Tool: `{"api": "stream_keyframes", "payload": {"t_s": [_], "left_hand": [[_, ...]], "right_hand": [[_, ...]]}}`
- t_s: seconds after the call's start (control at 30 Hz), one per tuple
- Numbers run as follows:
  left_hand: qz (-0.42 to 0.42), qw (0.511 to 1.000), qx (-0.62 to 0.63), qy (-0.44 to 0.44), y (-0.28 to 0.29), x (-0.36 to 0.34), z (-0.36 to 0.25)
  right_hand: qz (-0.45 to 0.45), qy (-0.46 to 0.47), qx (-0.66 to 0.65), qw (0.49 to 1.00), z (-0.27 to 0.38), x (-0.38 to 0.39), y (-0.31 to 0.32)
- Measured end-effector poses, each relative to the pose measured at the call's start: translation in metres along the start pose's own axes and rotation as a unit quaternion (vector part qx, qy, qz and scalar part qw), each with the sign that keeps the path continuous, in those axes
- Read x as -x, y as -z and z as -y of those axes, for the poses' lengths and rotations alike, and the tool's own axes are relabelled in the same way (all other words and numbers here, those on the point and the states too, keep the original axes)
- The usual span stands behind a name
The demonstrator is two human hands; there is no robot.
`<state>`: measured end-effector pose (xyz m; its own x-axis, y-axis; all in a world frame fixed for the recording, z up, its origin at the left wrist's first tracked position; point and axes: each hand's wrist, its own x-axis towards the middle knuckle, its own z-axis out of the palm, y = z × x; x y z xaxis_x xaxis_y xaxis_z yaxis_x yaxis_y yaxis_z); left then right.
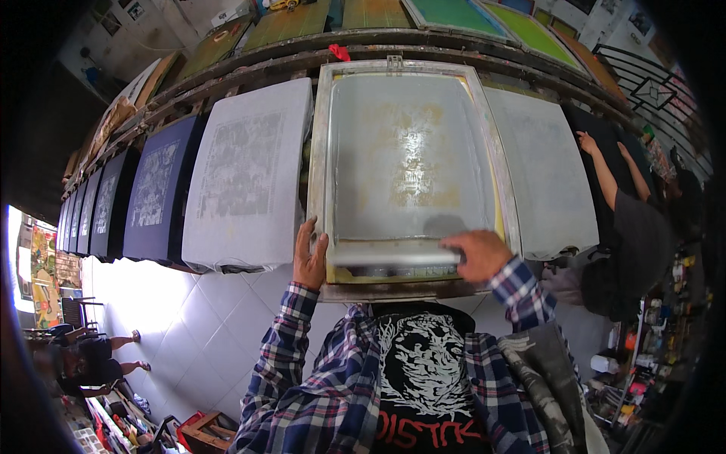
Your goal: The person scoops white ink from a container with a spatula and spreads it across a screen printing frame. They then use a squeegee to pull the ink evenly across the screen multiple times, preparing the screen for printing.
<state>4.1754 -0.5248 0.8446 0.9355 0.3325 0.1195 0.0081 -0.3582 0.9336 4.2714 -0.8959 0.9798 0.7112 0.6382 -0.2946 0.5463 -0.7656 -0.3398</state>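
Observation:
A screen-printing frame (318, 166) lies flat in front of me, its pale mesh showing a yellowish blocky image area with a bright glare on it. My left hand (308, 261) grips the frame's lower left side, thumb on the near side of the fingers. Across the near end of the mesh lies a long metal-coloured squeegee (393, 253). My right hand (480, 255), a little blurred, is closed on the squeegee's right end. Whatever lies under the screen is hidden.
To the left, a white shirt (246, 166) with a grey print and a navy shirt (159, 185) lie on boards, with more printed dark shirts beyond. A plain white shirt (541, 170) lies to the right. Farther right, another person's hands (586, 142) touch a black shirt. Coloured screens (457, 19) line the back.

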Motion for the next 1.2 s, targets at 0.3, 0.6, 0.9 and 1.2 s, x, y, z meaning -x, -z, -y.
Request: {"api": "stream_keyframes", "payload": {"t_s": [0.3, 0.6, 0.9, 1.2], "left_hand": [[0.089, 0.971, -0.177, -0.131, -0.014, -0.036, -0.086], [0.150, 0.941, -0.232, -0.197, -0.025, -0.012, -0.087], [0.157, 0.923, -0.285, -0.204, -0.034, -0.036, -0.100], [0.072, 0.928, -0.250, -0.267, -0.029, -0.013, -0.111]], "right_hand": [[-0.056, -0.097, 0.112, 0.987, -0.016, -0.049, 0.015], [-0.234, -0.074, 0.093, 0.965, 0.002, 0.003, -0.057], [-0.287, -0.046, 0.091, 0.952, -0.001, -0.012, -0.040], [-0.365, -0.007, 0.074, 0.928, 0.006, -0.001, -0.041]]}}
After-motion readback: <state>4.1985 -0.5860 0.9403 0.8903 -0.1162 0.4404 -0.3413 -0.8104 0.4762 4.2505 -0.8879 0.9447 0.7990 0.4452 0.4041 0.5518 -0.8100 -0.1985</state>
